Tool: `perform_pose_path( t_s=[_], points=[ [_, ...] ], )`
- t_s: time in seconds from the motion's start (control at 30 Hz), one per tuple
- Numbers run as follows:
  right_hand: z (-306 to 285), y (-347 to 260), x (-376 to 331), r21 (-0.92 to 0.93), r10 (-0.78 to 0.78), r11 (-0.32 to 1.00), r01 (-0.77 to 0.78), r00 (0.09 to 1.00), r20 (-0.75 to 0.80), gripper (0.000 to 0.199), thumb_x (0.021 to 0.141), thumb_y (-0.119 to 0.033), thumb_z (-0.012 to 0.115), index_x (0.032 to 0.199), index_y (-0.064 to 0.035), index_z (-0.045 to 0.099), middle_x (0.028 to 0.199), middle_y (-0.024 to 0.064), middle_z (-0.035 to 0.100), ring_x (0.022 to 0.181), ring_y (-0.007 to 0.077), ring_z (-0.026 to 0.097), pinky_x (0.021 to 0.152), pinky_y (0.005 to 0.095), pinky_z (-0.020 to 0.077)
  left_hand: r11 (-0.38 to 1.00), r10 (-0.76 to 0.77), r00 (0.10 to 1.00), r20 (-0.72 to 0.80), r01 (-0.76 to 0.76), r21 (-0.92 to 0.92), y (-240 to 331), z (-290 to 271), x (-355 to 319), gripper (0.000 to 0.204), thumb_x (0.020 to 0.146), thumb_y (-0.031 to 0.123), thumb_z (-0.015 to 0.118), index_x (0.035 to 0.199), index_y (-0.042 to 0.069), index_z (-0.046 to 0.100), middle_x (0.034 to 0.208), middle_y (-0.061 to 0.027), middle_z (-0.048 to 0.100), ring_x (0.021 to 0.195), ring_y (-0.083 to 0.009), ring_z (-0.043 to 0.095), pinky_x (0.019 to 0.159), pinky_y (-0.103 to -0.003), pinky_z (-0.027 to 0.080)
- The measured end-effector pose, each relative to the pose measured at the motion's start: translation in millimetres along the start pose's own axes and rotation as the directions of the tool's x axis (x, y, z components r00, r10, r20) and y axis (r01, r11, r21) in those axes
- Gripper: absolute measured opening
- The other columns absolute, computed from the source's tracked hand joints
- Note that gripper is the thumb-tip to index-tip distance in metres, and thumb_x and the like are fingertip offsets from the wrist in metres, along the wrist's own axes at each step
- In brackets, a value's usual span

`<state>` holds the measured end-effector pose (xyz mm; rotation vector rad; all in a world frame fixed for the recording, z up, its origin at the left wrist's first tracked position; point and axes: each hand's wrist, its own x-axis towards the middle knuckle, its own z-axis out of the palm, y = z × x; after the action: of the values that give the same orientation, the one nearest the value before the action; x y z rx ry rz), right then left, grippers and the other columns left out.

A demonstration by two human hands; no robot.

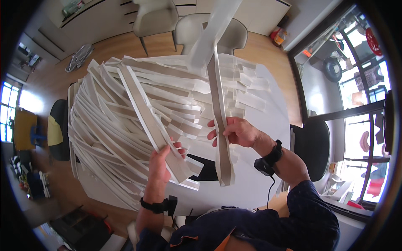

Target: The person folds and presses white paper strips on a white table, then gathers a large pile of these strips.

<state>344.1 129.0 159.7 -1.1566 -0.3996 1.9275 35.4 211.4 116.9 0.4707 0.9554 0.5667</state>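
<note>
My left hand (159, 164) is closed round the lower part of a long strip (144, 113), beige along the middle with white edges. That strip slants over the pile toward the far left. To the right, my right hand (243, 133) pinches a second beige-and-white strip (215, 90) between thumb and fingers. Its lower end hangs toward me, and a translucent white length (217, 29) rises from its far end past the top of the view. Beneath both hands, a big pile of similar strips (100, 125) is heaped over the left and far parts of the table.
The white rounded table (259, 171) bears a black flat piece (204, 169) near my hands. Two pale chairs (155, 19) stand beyond it. A dark chair (312, 144) is at the right and another (60, 129) at the left. Glazed dark-framed doors (356, 62) line the right.
</note>
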Motion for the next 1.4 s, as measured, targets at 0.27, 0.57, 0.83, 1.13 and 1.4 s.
perform_pose_path(
  t_s=[0.27, 0.57, 0.83, 1.13, 1.4],
  points=[
    [-14.6, 25.3, -38.3, 0.095, -0.008, 0.995, 0.01, 1.0, -0.025, 0.059, 0.086, 0.004, 0.045, 0.144, 0.0041, 0.054, 0.122, 0.0238, 0.072, 0.105, 0.0347, 0.074, 0.104, 0.0449, 0.0563, 0.77, 0.277, 0.961, -0.018, -0.211, 0.603, -3.4, -20.5, -33.6, 0.054, 0.102, 0.011, 0.062, 0.151, -0.006, 0.048, 0.128, -0.0184, 0.071, 0.111, -0.0252, 0.071, 0.097, -0.038, 0.057],
    [-22.2, 65.5, -61.8, 0.117, -0.029, 0.993, 0.015, 0.993, 0.116, 0.053, 0.093, 0.001, 0.045, 0.146, 0.0054, 0.05, 0.121, 0.0237, 0.073, 0.106, 0.0344, 0.074, 0.102, 0.0453, 0.0568, 0.001, 0.542, 0.677, 0.497, -0.592, 0.806, 59.3, 51.6, 16.0, 0.062, 0.094, 0.005, 0.072, 0.152, 0.0, 0.052, 0.149, -0.024, 0.06, 0.137, -0.0377, 0.059, 0.115, -0.043, 0.048],
    [-26.4, 75.3, -71.6, 0.158, -0.057, 0.987, 0.038, 0.991, 0.119, 0.049, 0.097, -0.002, 0.05, 0.145, 0.0052, 0.054, 0.119, 0.0247, 0.075, 0.102, 0.0355, 0.074, 0.101, 0.0481, 0.0564, 0.346, 0.325, 0.806, 0.494, -0.588, 0.731, 43.9, 155.8, 125.0, 0.054, 0.089, 0.02, 0.078, 0.134, -0.005, 0.064, 0.122, -0.0191, 0.073, 0.114, -0.0301, 0.069, 0.099, -0.037, 0.053],
    [-44.7, 44.0, -87.3, -0.333, -0.177, 0.937, 0.108, 0.967, -0.184, 0.038, 0.114, -0.03, 0.052, 0.129, 0.003, 0.065, 0.097, 0.0097, 0.074, 0.082, 0.0161, 0.071, 0.077, 0.0322, 0.0596, 0.418, 0.337, 0.689, 0.642, -0.72, 0.554, 95.7, 165.5, 64.5, 0.02, 0.094, 0.009, 0.08, 0.109, -0.004, 0.077, 0.097, -0.0019, 0.076, 0.087, -0.0073, 0.065, 0.079, -0.026, 0.053],
    [-55.4, -12.0, -94.5, -0.715, -0.561, 0.662, 0.225, 0.781, -0.273, 0.026, 0.112, -0.013, 0.049, 0.121, 0.0029, 0.068, 0.089, 0.007, 0.073, 0.074, 0.0131, 0.067, 0.072, 0.0309, 0.0576, 0.776, 0.342, 0.78, 0.524, -0.549, 0.311, 122.4, 178.9, -5.6, 0.035, 0.098, 0.017, 0.077, 0.127, 0.001, 0.068, 0.106, -0.0048, 0.075, 0.088, -0.0149, 0.07, 0.084, -0.031, 0.057]
  ],
)
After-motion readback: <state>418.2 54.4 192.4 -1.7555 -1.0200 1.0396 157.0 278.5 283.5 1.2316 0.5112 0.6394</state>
